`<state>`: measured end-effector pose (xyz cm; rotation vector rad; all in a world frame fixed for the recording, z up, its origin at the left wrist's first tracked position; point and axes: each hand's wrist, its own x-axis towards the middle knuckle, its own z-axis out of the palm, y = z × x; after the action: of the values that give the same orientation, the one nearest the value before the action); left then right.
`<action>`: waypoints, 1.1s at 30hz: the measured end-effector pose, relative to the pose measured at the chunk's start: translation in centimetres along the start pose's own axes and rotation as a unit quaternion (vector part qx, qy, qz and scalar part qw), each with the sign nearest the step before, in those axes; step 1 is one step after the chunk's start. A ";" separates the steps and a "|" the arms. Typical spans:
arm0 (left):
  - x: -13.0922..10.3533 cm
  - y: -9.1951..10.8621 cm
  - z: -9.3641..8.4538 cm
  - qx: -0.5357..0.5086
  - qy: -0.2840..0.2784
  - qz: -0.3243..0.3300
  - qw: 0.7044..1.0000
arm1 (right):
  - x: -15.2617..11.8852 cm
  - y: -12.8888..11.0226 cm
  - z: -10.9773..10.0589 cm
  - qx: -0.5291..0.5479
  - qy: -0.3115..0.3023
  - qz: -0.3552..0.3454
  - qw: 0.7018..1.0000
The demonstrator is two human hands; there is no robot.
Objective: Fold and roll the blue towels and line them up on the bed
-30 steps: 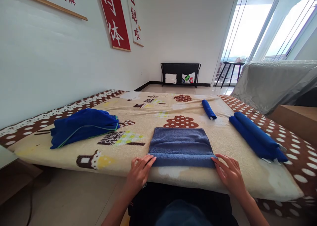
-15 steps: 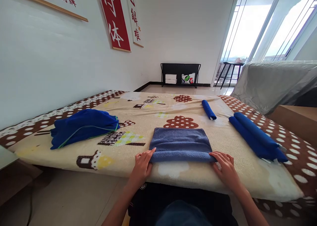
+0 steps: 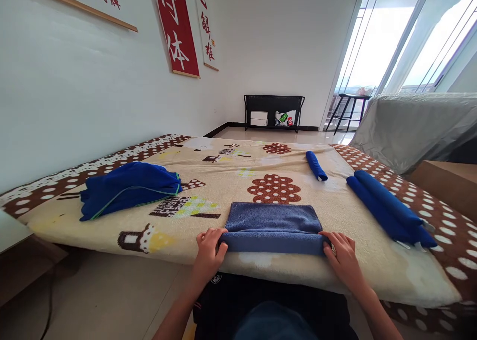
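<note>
A greyish-blue towel lies near the front edge of the bed, its near side rolled into a thick band and its far part flat. My left hand grips the left end of the roll, thumb in front and fingers behind. At the right end, my right hand pinches the roll in the same way. Two rolled blue towels lie side by side to the right, with white tags at their near ends. Farther back is a smaller blue roll. A loose blue cloth with green edging is heaped at the left.
The bed carries a cream patterned blanket with brown polka-dot borders. A white wall with hanging scrolls runs along the left. A covered piece of furniture and a cardboard box stand at the right, a black rack at the back.
The towel's flat part has become shorter, its far edge now nearer to me. Both hands have shifted slightly down with the roll, which looks thicker. The view has moved slightly.
</note>
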<state>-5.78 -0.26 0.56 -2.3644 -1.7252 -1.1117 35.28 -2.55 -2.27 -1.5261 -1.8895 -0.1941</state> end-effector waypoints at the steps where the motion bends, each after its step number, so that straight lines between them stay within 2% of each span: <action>1: 0.1 0.2 0.2 0.026 0.012 -0.008 1.000 | 0.1 -0.4 0.3 -0.028 0.022 0.013 0.999; 4: 0.2 1.8 1.0 0.081 0.086 -0.025 0.993 | 0.4 -2.5 1.3 -0.092 0.097 0.032 0.991; 6: 0.2 3.7 2.0 0.085 0.124 0.008 0.989 | 0.6 -4.8 1.9 -0.090 0.104 -0.002 0.990; 8: 0.3 6.0 3.4 0.068 0.096 0.095 0.989 | 0.8 -7.5 2.6 -0.062 0.064 -0.070 0.994; 10: 0.5 8.0 5.0 0.041 0.030 0.184 0.982 | 1.1 -9.9 3.3 -0.036 0.013 -0.126 0.991; 12: 0.8 9.2 6.4 0.020 -0.010 0.227 0.974 | 1.4 -11.4 3.8 -0.027 -0.016 -0.145 0.989; 14: 1.1 9.4 6.9 0.009 -0.021 0.234 0.972 | 1.4 -11.7 4.0 -0.031 -0.023 -0.140 0.989; 17: 1.2 8.1 6.2 0.016 -0.025 0.223 0.974 | 1.0 -10.0 3.8 -0.046 -0.012 -0.118 0.992; 21: 0.4 4.6 4.2 0.057 -0.005 0.160 0.985 | -0.1 -6.2 3.1 -0.075 0.021 -0.066 0.995; 25: -0.3 1.2 3.2 0.082 0.027 0.102 0.991 | -0.9 -3.4 2.5 -0.100 0.029 -0.036 0.994; 28: -0.5 -0.4 2.9 0.089 0.031 0.113 0.989 | -1.3 -2.6 2.2 -0.115 0.032 -0.040 0.992; 33: -1.6 -1.4 1.9 0.099 0.057 0.160 0.980 | -1.9 -1.6 1.5 -0.105 0.028 -0.064 0.992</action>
<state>-6.16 -0.24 -2.24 -2.2973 -1.2915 -0.9540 33.32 -3.79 -4.08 -1.5167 -1.9742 -0.5029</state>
